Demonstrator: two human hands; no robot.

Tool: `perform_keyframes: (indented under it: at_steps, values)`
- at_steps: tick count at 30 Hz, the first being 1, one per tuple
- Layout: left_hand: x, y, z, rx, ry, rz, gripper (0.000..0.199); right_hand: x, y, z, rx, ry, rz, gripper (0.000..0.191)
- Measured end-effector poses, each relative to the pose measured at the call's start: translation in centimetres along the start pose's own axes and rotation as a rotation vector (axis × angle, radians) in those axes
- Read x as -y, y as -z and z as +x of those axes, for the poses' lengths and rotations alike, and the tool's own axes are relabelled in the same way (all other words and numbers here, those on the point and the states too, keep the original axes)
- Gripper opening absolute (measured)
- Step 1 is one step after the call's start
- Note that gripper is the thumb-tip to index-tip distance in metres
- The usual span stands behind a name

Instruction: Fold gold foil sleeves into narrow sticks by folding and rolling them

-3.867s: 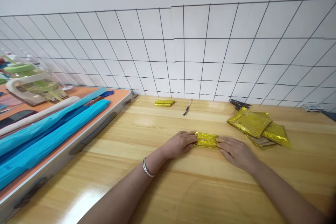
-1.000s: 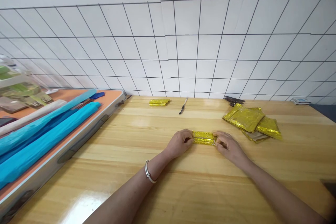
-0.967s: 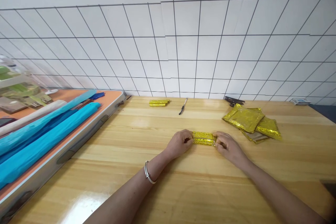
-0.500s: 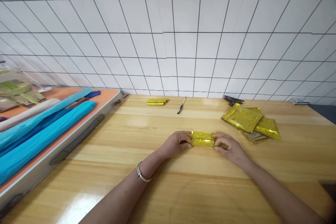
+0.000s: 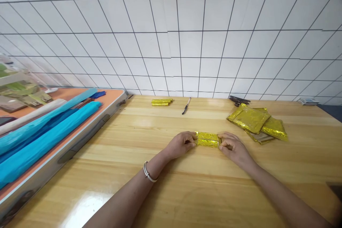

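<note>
Foil packet (image 5: 207,139) lies folded on the tabletop (image 5: 192,192). Left hand (image 5: 182,145) pinches its left end between thumb and fingers; right hand (image 5: 233,146) pinches its right end likewise. Handling, judged: light, soft, slightly slippery, easily creased; best gripped at both ends. Beyond: pen (image 5: 186,106), folded foil strip (image 5: 161,102). Rightward: foil pouches (image 5: 249,118), overlapping.

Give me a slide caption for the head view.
Left hand and right hand hold opposite ends of a gold foil piece at a wooden table, gold packets piled to the right.
</note>
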State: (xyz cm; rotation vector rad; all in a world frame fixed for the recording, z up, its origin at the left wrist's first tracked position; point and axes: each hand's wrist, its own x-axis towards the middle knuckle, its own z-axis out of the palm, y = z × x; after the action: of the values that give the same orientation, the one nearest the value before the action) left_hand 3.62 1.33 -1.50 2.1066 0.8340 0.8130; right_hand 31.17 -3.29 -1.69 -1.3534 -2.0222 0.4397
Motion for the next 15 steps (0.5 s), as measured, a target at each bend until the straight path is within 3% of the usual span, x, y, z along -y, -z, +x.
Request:
perform_keyframes:
  at_steps: [15]
  values:
    - [-0.5, -1.6, 0.8, -0.146, 0.030, 0.302, 0.012, 0.2, -0.6, 0.4, -0.033, -0.038, -0.122, 0.008]
